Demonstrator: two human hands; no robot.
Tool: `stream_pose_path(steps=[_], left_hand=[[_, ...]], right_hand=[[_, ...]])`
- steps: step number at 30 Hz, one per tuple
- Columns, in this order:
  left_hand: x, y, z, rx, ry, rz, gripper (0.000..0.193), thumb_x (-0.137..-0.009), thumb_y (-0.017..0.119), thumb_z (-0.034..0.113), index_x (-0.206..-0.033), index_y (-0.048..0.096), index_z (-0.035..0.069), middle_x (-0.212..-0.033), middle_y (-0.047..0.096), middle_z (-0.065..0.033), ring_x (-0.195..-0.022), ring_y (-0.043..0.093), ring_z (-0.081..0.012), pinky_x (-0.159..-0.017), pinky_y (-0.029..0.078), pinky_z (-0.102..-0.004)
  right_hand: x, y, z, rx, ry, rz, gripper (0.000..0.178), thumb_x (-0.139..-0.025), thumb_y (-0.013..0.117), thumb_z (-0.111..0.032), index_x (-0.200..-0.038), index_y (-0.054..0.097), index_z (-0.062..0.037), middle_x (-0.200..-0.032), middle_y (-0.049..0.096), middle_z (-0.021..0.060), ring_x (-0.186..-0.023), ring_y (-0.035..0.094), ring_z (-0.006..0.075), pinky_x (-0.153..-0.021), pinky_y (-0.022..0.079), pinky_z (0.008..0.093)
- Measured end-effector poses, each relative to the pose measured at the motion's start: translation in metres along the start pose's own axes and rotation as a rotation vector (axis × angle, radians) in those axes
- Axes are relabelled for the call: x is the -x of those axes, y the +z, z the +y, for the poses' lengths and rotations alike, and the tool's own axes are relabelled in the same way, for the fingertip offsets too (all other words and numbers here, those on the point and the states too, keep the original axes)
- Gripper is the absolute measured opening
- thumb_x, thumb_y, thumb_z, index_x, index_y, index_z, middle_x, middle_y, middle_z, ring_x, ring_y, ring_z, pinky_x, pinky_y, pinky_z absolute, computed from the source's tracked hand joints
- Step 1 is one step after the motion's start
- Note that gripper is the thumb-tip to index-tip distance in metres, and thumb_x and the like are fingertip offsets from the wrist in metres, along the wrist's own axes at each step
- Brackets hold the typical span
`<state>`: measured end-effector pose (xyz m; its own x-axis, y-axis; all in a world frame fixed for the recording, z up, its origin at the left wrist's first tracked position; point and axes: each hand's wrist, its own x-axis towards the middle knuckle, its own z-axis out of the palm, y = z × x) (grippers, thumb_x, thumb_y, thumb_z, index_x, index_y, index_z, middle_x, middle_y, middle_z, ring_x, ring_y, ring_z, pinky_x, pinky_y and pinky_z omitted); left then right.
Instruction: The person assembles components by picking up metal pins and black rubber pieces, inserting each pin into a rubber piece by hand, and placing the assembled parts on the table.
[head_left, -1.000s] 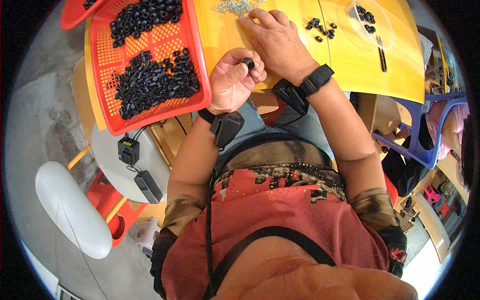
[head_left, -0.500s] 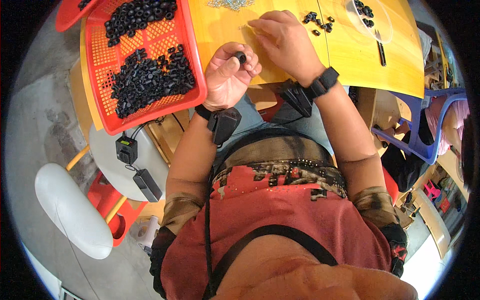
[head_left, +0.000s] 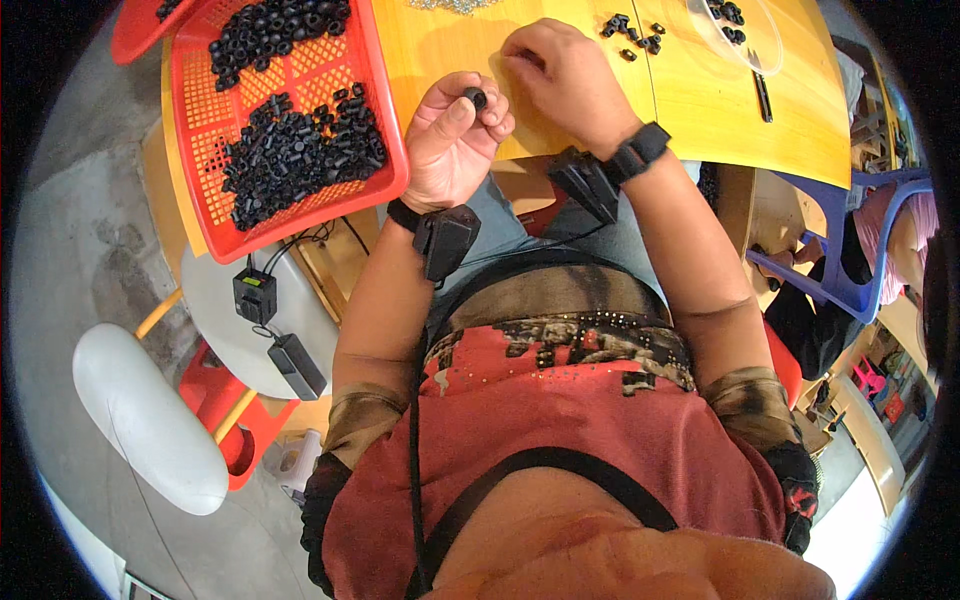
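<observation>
Torso: the person's red patterned top (head_left: pixel 600 440) fills the lower foreground, crossed by a black strap (head_left: pixel 520 480); both forearms rise from it toward the table.
Wrist devices: a black box (head_left: pixel 447 238) is strapped under the left wrist, and a black band with a second box (head_left: pixel 640 152) sits on the right wrist.
Left hand: the left hand (head_left: pixel 450 140) is held at the near edge of the table, palm toward the camera, thumb and fingertips pinched closed on a small black ring (head_left: pixel 475 97).
Small black ring: it sits at the fingertips of the left hand, raised just above the table edge, just beside the right hand.
Right hand: the right hand (head_left: pixel 565 75) rests knuckles-up on the table, fingers curled under; whether they grip anything cannot be told, since the back of the hand hides them.
Table: a yellow tabletop (head_left: pixel 690 100) spans the upper field.
Red basket: a perforated red basket (head_left: pixel 385 110) lies to the left of the left hand, overhanging the table edge, heaped with black rings (head_left: pixel 295 150).
Loose rings: a few black pieces (head_left: pixel 630 35) lie scattered beyond the right hand.
Clear dish: a transparent dish (head_left: pixel 745 35) with more black pieces sits at the far right of the table.
Periphery: a grey stool (head_left: pixel 225 330) carries a charger (head_left: pixel 253 295) and a power block (head_left: pixel 295 365) at left; a blue chair (head_left: pixel 850 280) stands at right.
</observation>
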<state>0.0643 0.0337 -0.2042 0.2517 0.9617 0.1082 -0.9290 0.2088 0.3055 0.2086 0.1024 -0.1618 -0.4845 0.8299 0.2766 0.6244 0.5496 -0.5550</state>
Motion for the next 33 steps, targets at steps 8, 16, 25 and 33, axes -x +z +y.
stream_pose_path(steps=[8,16,25,33], left_hand=[[0.001,0.005,0.001,-0.113,-0.016,0.123,0.021,-0.08,0.059,0.006,-0.101,0.057,0.005,-0.087,0.056,-0.0059,-0.078,0.051,-0.0151,-0.071,0.042,-0.0269],[0.007,0.025,-0.009,-0.217,-0.047,0.254,0.021,-0.08,0.058,0.002,-0.102,0.057,0.003,-0.088,0.06,-0.0065,-0.08,0.056,-0.0151,-0.075,0.046,-0.0278],[0.004,0.035,-0.023,-0.272,-0.119,0.283,0.024,-0.081,0.057,0.003,-0.105,0.057,0.002,-0.09,0.062,-0.0068,-0.08,0.059,-0.0157,-0.075,0.048,-0.0286],[0.005,0.036,-0.029,-0.229,-0.109,0.375,0.024,-0.083,0.056,0.004,-0.106,0.056,0.001,-0.092,0.061,-0.0073,-0.081,0.059,-0.016,-0.077,0.048,-0.0293]], right_hand=[[0.034,-0.027,-0.013,-0.532,0.28,0.029,0.014,-0.075,0.062,-0.013,-0.083,0.064,-0.0021,-0.071,0.063,0.0092,-0.061,0.06,0.0136,-0.058,0.048,0.0243],[0.047,-0.037,-0.021,-0.579,0.198,0.075,0.013,-0.075,0.062,-0.011,-0.082,0.064,-0.0009,-0.073,0.062,0.0093,-0.064,0.061,0.0156,-0.059,0.048,0.0249],[0.058,-0.045,-0.023,-0.343,0.007,0.225,0.014,-0.07,0.061,-0.008,-0.083,0.064,-0.0025,-0.071,0.058,0.0114,-0.067,0.058,0.0273,-0.062,0.048,0.0314],[0.062,-0.044,-0.027,-0.191,-0.075,0.264,0.02,-0.069,0.056,-0.008,-0.087,0.063,-0.0032,-0.07,0.055,0.0115,-0.072,0.055,0.0283,-0.067,0.046,0.0366]])
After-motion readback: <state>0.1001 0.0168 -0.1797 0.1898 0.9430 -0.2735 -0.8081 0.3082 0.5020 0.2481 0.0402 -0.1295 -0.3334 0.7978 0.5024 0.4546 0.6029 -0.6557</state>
